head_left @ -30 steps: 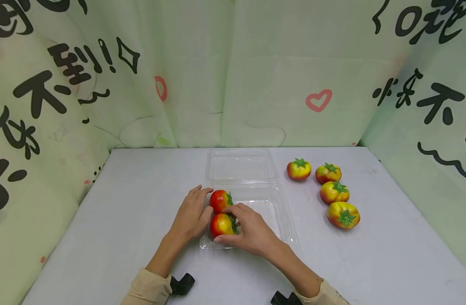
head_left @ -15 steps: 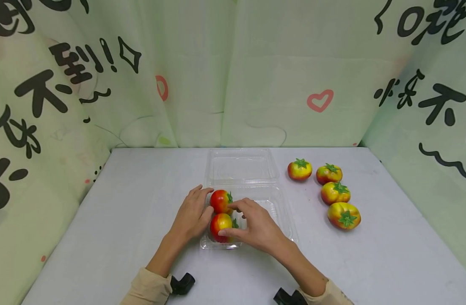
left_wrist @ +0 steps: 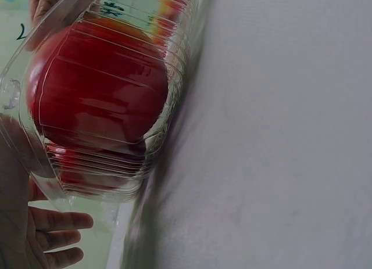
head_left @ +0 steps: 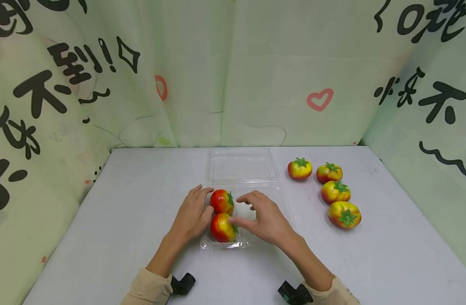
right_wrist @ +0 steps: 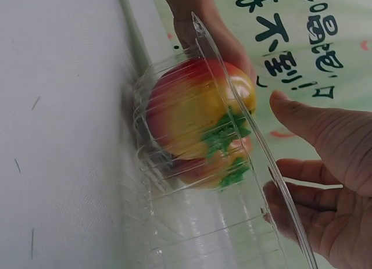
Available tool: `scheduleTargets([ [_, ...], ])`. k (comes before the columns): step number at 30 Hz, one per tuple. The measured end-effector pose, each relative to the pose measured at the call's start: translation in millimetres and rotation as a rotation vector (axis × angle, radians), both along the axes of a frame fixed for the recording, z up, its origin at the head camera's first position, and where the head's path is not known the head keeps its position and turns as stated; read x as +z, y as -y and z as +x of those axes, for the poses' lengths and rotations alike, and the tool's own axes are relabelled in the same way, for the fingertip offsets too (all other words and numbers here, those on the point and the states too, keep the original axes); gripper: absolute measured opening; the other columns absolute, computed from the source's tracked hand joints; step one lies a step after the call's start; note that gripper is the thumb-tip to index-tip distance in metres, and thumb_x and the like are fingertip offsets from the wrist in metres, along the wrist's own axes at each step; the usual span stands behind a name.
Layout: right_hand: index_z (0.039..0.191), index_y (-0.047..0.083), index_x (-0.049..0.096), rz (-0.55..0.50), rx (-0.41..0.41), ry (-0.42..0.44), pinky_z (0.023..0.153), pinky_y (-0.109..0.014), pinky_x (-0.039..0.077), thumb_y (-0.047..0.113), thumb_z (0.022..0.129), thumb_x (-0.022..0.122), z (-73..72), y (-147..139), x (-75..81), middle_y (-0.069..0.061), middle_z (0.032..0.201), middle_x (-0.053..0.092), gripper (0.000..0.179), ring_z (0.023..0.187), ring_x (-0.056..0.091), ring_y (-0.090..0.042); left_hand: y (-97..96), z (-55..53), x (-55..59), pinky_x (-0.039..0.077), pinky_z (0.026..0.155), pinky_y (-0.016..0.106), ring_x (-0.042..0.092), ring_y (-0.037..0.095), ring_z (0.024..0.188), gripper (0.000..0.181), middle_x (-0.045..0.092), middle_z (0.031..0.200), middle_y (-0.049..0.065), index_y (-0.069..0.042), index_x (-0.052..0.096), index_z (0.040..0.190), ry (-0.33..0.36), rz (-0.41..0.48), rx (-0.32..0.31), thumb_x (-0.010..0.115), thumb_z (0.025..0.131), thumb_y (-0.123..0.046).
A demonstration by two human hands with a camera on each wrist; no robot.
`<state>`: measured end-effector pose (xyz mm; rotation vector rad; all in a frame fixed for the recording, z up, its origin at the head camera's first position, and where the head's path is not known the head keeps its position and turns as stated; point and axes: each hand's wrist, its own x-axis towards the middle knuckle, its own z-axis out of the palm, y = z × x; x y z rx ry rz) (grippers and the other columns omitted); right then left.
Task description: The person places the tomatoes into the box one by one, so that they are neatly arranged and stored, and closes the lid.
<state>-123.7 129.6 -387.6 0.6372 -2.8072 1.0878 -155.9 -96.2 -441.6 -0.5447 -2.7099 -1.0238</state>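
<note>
Two red-and-yellow tomatoes with green leafy tops lie one behind the other in the left part of a clear plastic box (head_left: pixel 272 197). These are the rear tomato (head_left: pixel 221 201) and the front tomato (head_left: pixel 222 228). My left hand (head_left: pixel 191 215) rests along the box's left rim beside them, fingers extended forward. To their right, my right hand (head_left: pixel 264 217) is over the box with thumb and fingers spread and nothing between them. In the right wrist view a gap shows between the right thumb (right_wrist: pixel 296 115) and the tomatoes (right_wrist: pixel 195 115).
The box's clear lid (head_left: pixel 242 166) lies folded back behind it. Several more tomatoes stand on the white table (head_left: pixel 385 245) to the right, among them a yellowish one (head_left: pixel 344 214) nearest me. A printed curtain (head_left: pixel 267 76) encloses the table's back and sides.
My right hand has let go of the front tomato and drawn back to the right. Both tomatoes stay in the box. The left hand has hardly moved.
</note>
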Motion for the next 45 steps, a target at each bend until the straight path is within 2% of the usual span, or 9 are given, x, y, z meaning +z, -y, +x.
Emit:
scheduleTargets([
  [9,0.112,0.011,0.07,0.001,-0.052,-0.016,0.086,-0.047,0.06,0.034,0.085,0.082,-5.3,-13,4.0,-0.008,0.11,0.069,0.037,0.1,0.066,-0.029,-1.0,0.6,0.8,0.034,0.119,0.056,0.044,0.037,0.143,0.05,0.061,0.139,0.017,-0.001,0.059,0.136,0.008,-0.004,0.005,0.049,0.089,-0.015],
  [19,0.108,0.011,0.07,-0.01,-0.106,-0.019,0.087,-0.048,0.059,0.033,0.087,0.081,-9.4,-24,10.2,-0.008,0.11,0.069,0.033,0.099,0.066,-0.028,-1.9,1.7,1.6,0.034,0.119,0.057,0.043,0.036,0.143,0.049,0.061,0.14,0.016,-0.001,0.058,0.136,0.022,-0.005,0.01,0.05,0.09,-0.015],
  [29,0.111,0.007,0.068,-0.008,-0.159,-0.029,0.088,-0.048,0.06,0.032,0.087,0.081,-13.4,-38,18.7,-0.009,0.112,0.068,0.036,0.101,0.069,-0.032,-1.8,1.6,2.6,0.035,0.117,0.058,0.043,0.036,0.143,0.05,0.06,0.142,0.016,-0.001,0.058,0.137,0.021,-0.007,0.013,0.052,0.09,-0.017],
  [39,0.114,0.005,0.068,0.005,-0.202,-0.019,0.089,-0.049,0.06,0.033,0.09,0.078,-17.4,-48,18.7,-0.011,0.113,0.069,0.039,0.102,0.069,-0.032,-0.8,1.8,-2.6,0.036,0.117,0.058,0.044,0.037,0.143,0.049,0.062,0.14,0.016,-0.001,0.059,0.135,0.017,-0.005,0.007,0.051,0.09,-0.016],
  [45,0.116,0.004,0.068,0.016,-0.214,-0.026,0.089,-0.051,0.06,0.032,0.091,0.077,-21.4,-52,20.1,-0.013,0.114,0.07,0.039,0.103,0.069,-0.037,-1.0,0.4,-1.8,0.037,0.116,0.058,0.044,0.036,0.143,0.048,0.062,0.139,0.015,-0.002,0.058,0.135,0.005,-0.009,0.01,0.05,0.09,-0.016],
])
